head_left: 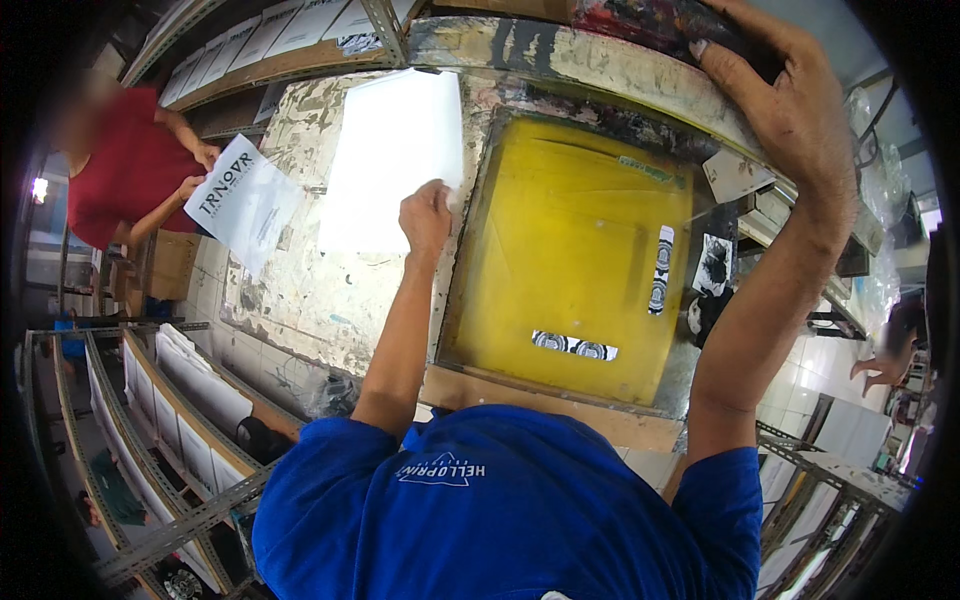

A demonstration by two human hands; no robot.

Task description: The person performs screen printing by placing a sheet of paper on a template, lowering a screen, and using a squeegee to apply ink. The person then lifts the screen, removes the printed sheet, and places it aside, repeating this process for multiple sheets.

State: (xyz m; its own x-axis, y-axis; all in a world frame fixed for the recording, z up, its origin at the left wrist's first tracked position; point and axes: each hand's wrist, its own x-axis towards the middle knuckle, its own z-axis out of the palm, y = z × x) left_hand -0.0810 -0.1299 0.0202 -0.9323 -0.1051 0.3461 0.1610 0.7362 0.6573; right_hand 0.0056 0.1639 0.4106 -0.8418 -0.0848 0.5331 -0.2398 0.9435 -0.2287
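My left hand (pixel 428 215) has its fingers closed at the right edge of a blank white sheet (pixel 385 160), which lies on the paint-marked table left of centre. At the upper right, my right hand (pixel 785 100) is raised, its thumb and fingers wrapped round an ink-stained frame (pixel 650 25) with dark red and black smears. Part of its grip is cut off by the picture's top. Between my arms lies a flat yellow panel (pixel 570 260) with two small black-and-white printed strips, one upright (pixel 661 270) and one crosswise (pixel 575 346).
On the left, a co-worker in a red shirt (pixel 125 165) holds a white bag with black print (pixel 245 200). Metal racks (pixel 190 530) with white sheets stand at lower left. More shelving (pixel 840 500) is at lower right, and clear plastic wrap (pixel 875 180) hangs at far right.
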